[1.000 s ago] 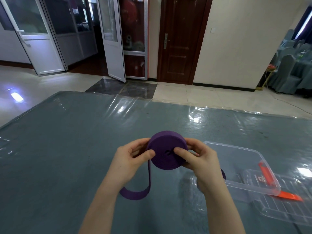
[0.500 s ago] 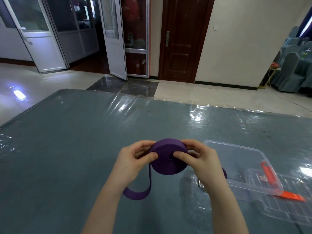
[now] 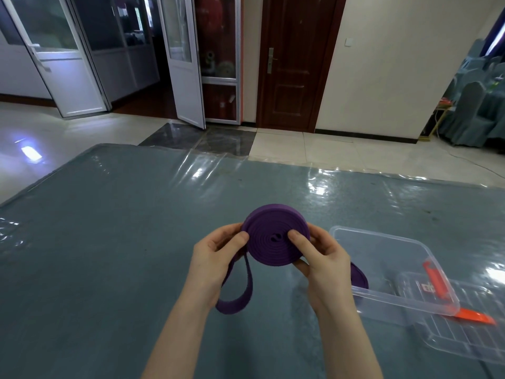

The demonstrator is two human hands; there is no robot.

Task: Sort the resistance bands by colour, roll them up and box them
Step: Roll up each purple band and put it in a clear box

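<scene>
A purple resistance band (image 3: 273,236) is wound into a flat coil that I hold above the table between both hands. My left hand (image 3: 216,258) grips the coil's left edge, thumb on its face. My right hand (image 3: 319,258) grips the right edge, thumb near the centre. A loose loop of the band (image 3: 237,291) hangs below the coil, and another stretch (image 3: 359,277) trails right behind my right wrist. A clear plastic box (image 3: 382,269) stands to the right on the table.
The box's clear lid (image 3: 464,332) with orange clips (image 3: 434,280) lies under and beside the box at the right edge. The table (image 3: 109,242) has a grey-blue cover under glossy clear film. Doors and a tiled floor lie beyond.
The coil has tilted so its spiral face turns up toward me, and the hanging loop has shortened slightly as the roll turned. Both hands stay on the coil.
</scene>
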